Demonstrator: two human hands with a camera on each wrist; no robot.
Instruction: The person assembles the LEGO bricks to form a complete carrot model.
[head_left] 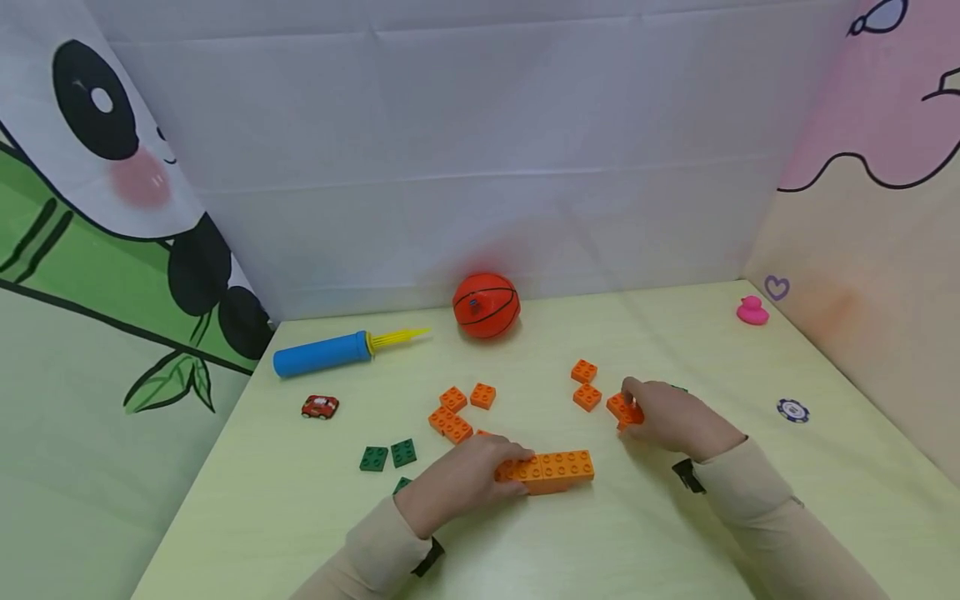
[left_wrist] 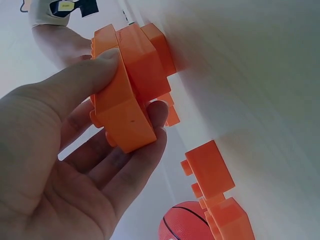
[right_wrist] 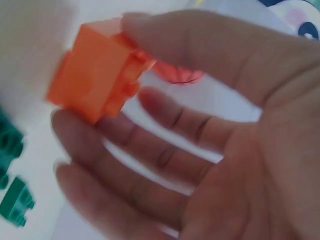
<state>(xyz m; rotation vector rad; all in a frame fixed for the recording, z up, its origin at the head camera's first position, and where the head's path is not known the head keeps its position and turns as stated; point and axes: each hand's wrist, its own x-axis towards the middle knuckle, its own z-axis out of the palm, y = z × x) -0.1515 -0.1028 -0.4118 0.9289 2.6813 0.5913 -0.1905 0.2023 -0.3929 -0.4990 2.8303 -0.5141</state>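
My left hand (head_left: 468, 479) grips a long row of joined orange toy building bricks (head_left: 558, 472) between thumb and fingers, low over the table. The left wrist view shows the held bricks (left_wrist: 115, 105) stacked in more than one layer, studs facing the palm. Right of the row, my right hand (head_left: 675, 417) pinches a small orange brick (head_left: 619, 408) between thumb and fingertips. This brick (right_wrist: 95, 70) appears blurred in the right wrist view. Two loose orange bricks (head_left: 587, 397) lie just left of the right hand. Several more (head_left: 450, 425) lie beyond the left hand, one partly hidden behind it.
Green bricks (head_left: 373, 458) lie left of the left hand, and others (right_wrist: 15, 200) near the right. A red toy car (head_left: 320, 407), a blue pump (head_left: 322, 355), and a small basketball (head_left: 486, 306) stand farther back. A pink duck (head_left: 752, 311) and poker chip (head_left: 792, 411) lie right.
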